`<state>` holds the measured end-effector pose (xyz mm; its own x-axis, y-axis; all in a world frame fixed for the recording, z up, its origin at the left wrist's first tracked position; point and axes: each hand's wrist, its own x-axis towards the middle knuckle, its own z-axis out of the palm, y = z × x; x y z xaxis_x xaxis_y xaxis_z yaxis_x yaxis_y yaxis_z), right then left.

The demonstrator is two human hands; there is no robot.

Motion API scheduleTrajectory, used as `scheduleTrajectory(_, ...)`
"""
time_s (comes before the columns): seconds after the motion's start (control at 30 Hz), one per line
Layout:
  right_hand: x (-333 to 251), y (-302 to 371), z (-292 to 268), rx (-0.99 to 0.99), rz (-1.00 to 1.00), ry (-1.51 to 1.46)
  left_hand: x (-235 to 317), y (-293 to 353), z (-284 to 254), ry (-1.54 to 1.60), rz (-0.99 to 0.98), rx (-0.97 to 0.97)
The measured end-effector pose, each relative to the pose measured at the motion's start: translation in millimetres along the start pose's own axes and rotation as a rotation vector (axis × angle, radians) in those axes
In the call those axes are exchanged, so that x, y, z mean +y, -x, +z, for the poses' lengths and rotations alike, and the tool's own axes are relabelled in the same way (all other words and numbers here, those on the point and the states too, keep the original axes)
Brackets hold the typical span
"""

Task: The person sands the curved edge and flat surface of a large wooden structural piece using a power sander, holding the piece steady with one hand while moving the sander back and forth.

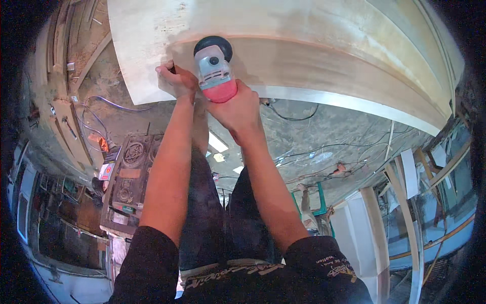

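Observation:
An angle grinder (211, 68) with a silver gear head, pinkish-red body and round black pad rests over a large pale wooden panel (324, 55). My right hand (238, 112) wraps around its body from the near side. Left of the tool, my left hand (178, 81) is closed around a dark piece that looks like the grinder's side handle; the join is hidden. Beneath the pad, the contact with the wood does not show. A band of darker, brownish wood runs rightward from the grinder, beside the panel's whitish near edge.
Cables (296, 119) trail over the grey floor below the panel. A carved dark wooden piece (134, 152) stands at left. Boards and strips (405, 182) lean at right. Another person (316, 215) is low behind me near a green frame (320, 197).

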<state>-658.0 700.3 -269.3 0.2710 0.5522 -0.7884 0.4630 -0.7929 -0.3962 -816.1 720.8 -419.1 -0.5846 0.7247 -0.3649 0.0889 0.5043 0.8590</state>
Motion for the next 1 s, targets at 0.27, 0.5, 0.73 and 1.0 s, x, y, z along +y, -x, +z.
scheduleTrajectory(0.27, 6.0, -7.9, -21.4, 0.129, -0.022, -0.186, -8.3, -25.0, -24.5, -0.343, 0.254, -0.023)
scheduleTrajectory(0.5, 38.4, -6.9, -54.7, 0.143, 0.036, -0.186, 38.4, 2.3, 6.4, -0.654, 0.272, -0.026)
scheduleTrajectory(0.73, 71.3, -18.2, -84.6, 0.168, 0.003, -0.193, 40.2, -0.9, 8.8, -0.700, 0.357, 0.038)
scheduleTrajectory(1.0, 110.3, -24.7, -139.5, 0.120, 0.081, -0.235, 23.5, -14.0, 2.4, -0.632, 0.315, 0.027)
